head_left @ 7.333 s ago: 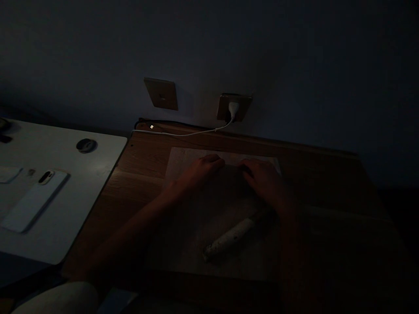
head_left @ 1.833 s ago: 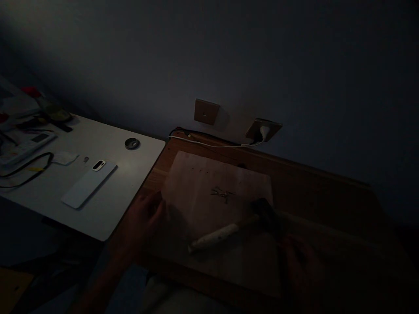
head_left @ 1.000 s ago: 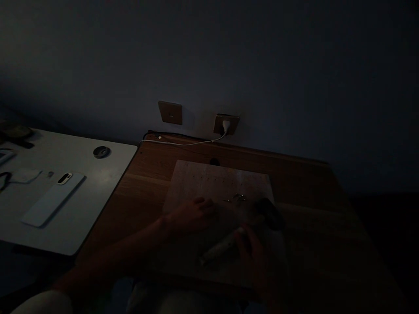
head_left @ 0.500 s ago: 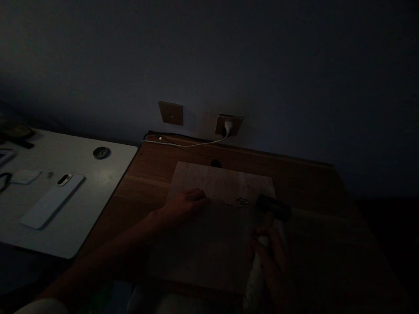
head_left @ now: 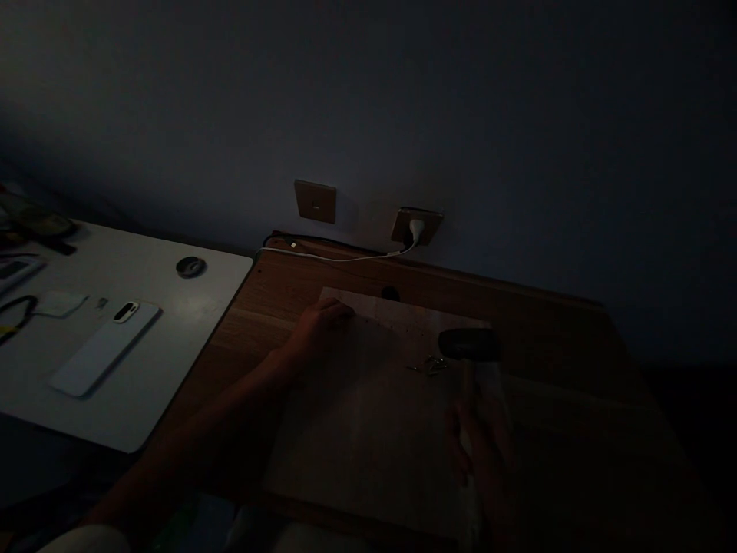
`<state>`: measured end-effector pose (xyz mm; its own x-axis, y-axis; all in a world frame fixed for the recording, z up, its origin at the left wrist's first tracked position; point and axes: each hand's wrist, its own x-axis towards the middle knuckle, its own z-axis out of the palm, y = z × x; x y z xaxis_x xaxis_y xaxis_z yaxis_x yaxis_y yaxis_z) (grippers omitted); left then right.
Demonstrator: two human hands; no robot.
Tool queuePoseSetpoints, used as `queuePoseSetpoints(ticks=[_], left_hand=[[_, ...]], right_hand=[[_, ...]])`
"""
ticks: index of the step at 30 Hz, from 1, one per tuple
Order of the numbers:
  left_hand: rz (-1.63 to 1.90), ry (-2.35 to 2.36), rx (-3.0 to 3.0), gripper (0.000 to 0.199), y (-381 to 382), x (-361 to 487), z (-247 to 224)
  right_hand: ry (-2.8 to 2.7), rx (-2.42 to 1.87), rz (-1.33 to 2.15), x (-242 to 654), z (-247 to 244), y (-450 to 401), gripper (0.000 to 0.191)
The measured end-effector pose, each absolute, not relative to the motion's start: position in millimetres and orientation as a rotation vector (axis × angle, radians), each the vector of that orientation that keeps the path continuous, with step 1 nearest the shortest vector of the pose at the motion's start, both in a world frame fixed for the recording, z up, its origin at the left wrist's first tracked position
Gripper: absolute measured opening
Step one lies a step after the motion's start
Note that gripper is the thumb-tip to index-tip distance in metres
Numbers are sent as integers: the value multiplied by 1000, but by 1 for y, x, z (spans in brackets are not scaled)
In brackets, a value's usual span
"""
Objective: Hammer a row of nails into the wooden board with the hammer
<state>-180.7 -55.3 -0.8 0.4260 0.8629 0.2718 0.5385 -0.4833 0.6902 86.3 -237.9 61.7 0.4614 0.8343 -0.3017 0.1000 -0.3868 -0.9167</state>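
Observation:
Dim light covers a pale board [head_left: 368,453] lying on the wooden table. My left hand [head_left: 322,322] rests at the board's far left edge, fingers curled together; whatever may be between the fingertips is too dark to make out. A hammer [head_left: 469,345] with a thick black head and pale handle is gripped by my right hand [head_left: 480,438] over the board's right side. Left of the hammer's head lies a small pile of shiny nails [head_left: 431,365]. A row of small dark spots, nails or holes, runs along the board's far part.
To the left, a white table [head_left: 213,330] carries a white phone [head_left: 107,349], a round roll or ring [head_left: 190,266] and several other items. Behind the wooden table [head_left: 247,322], a white cable [head_left: 345,259] runs to a plug in the wall socket [head_left: 417,226].
My left hand has moved farther back along the board, toward its far left corner. The hammer's head has swung to lie more level, and my right hand has shifted slightly with it. The view has shifted a little.

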Motion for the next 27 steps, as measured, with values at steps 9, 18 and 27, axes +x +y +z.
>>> queuePoseSetpoints(ticks=[9,18,27], left_hand=[[864,1187,2147,21,-52,-179,-7],[819,1184,2173,20,-49,-179,-6],[755,1143,2117,18,-46,-175,-2]], right_hand=[[-731,-1925,940,74,81,-239,62],[-895,-1866,1229,46,70,-222,66],[-1153,-1714,1311,32,56,-198,64]])
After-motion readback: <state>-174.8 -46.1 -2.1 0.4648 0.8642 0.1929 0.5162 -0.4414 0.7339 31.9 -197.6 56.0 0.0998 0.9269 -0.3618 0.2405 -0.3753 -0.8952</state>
